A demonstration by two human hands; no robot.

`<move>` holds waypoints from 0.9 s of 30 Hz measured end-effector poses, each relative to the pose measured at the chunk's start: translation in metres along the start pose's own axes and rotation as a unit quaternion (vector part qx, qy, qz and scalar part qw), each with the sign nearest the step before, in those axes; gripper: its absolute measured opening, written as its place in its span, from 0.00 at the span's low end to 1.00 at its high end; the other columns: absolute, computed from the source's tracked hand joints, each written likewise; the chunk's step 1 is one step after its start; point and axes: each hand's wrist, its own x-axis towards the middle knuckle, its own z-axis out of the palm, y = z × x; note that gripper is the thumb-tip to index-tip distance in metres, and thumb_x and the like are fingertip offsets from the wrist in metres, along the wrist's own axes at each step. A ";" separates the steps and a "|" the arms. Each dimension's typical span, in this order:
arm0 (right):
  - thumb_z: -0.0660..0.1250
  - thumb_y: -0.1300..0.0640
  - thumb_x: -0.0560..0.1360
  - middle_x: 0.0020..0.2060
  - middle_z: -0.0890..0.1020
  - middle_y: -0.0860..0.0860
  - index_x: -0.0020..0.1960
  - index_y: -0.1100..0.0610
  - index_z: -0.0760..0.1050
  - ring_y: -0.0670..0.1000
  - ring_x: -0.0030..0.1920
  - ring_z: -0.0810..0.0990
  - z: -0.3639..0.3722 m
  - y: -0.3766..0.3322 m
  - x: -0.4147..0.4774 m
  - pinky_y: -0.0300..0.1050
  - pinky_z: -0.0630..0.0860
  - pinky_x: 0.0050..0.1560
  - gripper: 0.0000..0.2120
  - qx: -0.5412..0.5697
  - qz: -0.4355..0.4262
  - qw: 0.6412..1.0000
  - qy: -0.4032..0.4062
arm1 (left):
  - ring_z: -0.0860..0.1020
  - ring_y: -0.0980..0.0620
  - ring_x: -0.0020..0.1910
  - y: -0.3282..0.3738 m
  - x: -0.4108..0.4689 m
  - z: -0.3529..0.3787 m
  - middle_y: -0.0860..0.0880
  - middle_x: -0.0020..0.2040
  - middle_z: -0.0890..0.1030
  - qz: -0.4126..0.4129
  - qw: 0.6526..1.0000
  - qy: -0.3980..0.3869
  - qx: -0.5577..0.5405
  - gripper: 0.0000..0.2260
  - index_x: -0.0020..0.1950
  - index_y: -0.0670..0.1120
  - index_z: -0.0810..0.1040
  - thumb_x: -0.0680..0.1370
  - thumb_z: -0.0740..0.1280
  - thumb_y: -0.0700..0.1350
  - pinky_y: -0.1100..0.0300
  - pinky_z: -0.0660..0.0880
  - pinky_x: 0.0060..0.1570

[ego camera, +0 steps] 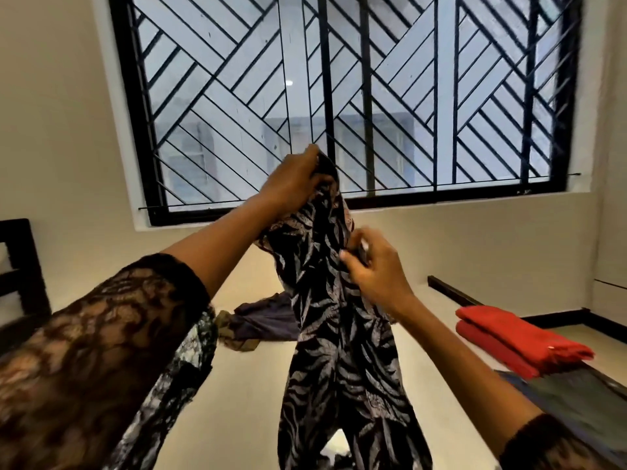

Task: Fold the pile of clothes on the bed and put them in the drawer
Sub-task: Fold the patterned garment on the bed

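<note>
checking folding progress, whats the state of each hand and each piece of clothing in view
left hand: raised, gripping the top of the patterned garment
right hand: pinching the garment lower down
patterned garment: held up, hanging, unfolded
red cloth: folded, lying on the bed
purple garment: crumpled, unfolded on the bed

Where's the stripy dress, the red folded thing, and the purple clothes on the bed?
Stripy dress (339,334): head view, on the hanging middle of the patterned fabric.
Red folded cloth (515,337): head view, on its top layer.
Purple clothes (268,320): head view, on the crumpled heap's middle.
</note>
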 end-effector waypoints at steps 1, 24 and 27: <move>0.68 0.67 0.72 0.43 0.76 0.54 0.47 0.56 0.73 0.53 0.41 0.76 0.003 0.013 -0.011 0.43 0.73 0.43 0.09 -0.038 -0.015 0.999 -0.019 | 0.76 0.41 0.54 -0.002 0.003 -0.005 0.39 0.56 0.78 -0.002 1.000 0.018 0.002 0.13 0.59 0.39 0.68 0.79 0.63 0.44 0.58 0.68 0.45; 0.79 0.47 0.57 0.44 0.78 0.58 0.29 0.58 0.79 0.58 0.46 0.71 0.107 0.019 -0.091 0.58 0.73 0.41 0.16 -0.384 0.163 0.909 -0.022 | 0.76 0.41 0.57 -0.007 0.034 -0.026 0.41 0.59 0.77 -0.175 0.966 0.169 0.084 0.14 0.66 0.43 0.67 0.80 0.60 0.39 0.53 0.70 0.47; 0.73 0.53 0.70 0.52 0.75 0.54 0.39 0.58 0.81 0.57 0.53 0.74 0.096 0.031 -0.093 0.55 0.69 0.50 0.08 -0.282 0.156 0.947 0.016 | 0.75 0.40 0.59 -0.028 0.029 -0.035 0.40 0.60 0.76 -0.208 0.958 0.172 0.099 0.15 0.66 0.43 0.67 0.79 0.58 0.38 0.52 0.69 0.47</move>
